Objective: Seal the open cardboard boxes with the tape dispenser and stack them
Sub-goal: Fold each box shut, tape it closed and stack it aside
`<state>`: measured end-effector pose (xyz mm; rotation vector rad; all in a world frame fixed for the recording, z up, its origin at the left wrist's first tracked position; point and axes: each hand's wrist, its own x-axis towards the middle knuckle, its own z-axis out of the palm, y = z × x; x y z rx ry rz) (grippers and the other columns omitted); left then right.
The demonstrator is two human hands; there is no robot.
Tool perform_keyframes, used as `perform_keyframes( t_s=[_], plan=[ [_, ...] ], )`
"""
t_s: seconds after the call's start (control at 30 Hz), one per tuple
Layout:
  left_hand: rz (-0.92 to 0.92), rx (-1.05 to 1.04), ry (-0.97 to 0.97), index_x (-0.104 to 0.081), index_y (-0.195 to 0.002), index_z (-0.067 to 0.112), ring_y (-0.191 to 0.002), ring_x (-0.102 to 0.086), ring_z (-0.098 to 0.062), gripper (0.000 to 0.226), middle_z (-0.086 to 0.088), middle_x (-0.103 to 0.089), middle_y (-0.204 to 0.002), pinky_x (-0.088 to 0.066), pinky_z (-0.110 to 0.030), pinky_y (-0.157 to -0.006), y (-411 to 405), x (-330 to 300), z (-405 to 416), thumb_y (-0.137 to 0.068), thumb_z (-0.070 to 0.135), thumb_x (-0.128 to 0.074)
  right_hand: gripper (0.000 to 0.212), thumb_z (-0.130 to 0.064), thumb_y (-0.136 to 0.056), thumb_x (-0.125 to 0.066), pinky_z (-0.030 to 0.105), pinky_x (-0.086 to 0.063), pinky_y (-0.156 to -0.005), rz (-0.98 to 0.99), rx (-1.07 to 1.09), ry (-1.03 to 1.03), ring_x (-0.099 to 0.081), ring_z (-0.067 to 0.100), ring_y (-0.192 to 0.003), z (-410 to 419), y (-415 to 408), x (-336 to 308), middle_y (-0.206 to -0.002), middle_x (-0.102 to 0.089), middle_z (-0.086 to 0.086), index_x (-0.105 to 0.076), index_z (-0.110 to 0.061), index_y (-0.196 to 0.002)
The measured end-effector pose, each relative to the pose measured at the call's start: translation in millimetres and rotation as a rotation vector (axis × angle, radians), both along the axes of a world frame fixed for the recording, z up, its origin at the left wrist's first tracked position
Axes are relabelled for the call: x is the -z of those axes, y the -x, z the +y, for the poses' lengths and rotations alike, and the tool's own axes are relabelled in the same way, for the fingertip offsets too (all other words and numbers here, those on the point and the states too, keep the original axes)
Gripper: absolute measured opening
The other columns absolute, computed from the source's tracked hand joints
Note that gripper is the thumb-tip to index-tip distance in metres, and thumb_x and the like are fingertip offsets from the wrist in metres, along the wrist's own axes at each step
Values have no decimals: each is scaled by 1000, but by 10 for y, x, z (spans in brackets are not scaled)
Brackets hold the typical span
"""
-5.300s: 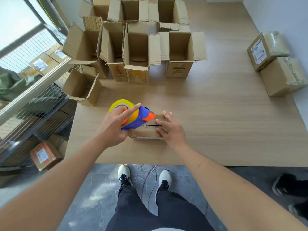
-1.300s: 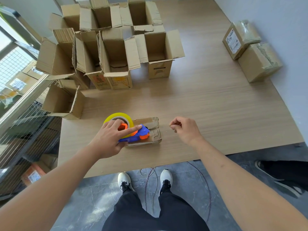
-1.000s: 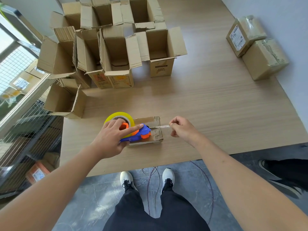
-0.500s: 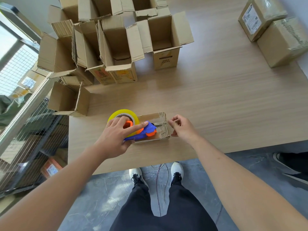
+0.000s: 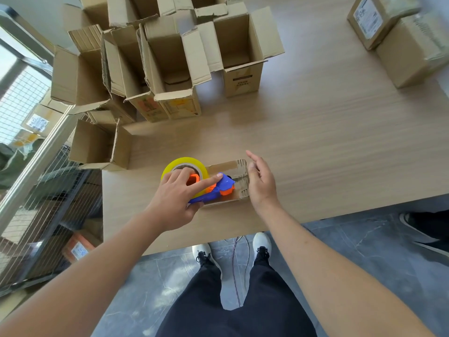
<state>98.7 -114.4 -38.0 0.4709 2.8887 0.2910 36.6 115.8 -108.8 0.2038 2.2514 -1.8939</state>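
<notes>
The small box [image 5: 229,183] lies at the table's [image 5: 340,142] near edge, long axis left to right, the left hand [image 5: 178,198] gripping the dispenser [image 5: 213,189] atop its left part while the right hand [image 5: 261,183], fingers relaxed and holding nothing, sits against its right end, nearer that end for smoothing tape.

Blue-orange tape dispenser [image 5: 220,188] lies atop small closed box [image 5: 239,181].

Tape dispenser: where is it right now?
In the head view, the tape dispenser sits on the small box near the table's front edge, gripped by the left hand.
</notes>
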Motion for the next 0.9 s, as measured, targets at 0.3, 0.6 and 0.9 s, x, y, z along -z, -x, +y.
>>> perform_keyframes(
  t_s=[0.3, 0.6, 0.9],
  plan=[
    [-90, 30, 47, -9, -154, 63, -122, -43, -29, 86, -1, -48, -121, -35, -41, -106, 139, -206, -2, -92, 46, -66, 35, -13, -111, -35, 26, -34, -118, 70, -71, -13, -37, 2, -145, -194, 7, 126, -137, -53, -19, -67, -16, -125],
    [-695, -224, -187, -38, -137, 72, -96, -57, -11, 66, 9, -58, -119, -45, -32, -74, 603, -687, -106, -90, 39, -70, 32, -21, -110, -36, 22, -41, -105, 61, -53, -132, -51, -9, -123, -228, 32, 125, -124, -65, -15, -67, -27, -115],
    [-1030, -439, -452, -59, -130, 58, -114, -65, -27, 61, 5, -66, -130, -48, -51, -105, 418, -752, -950, -80, 28, -76, 26, -37, -109, -36, 29, -46, -83, 77, -69, -320, -60, 5, -103, -245, 28, 74, -112, -67, -18, -62, -41, -112]
  ],
)
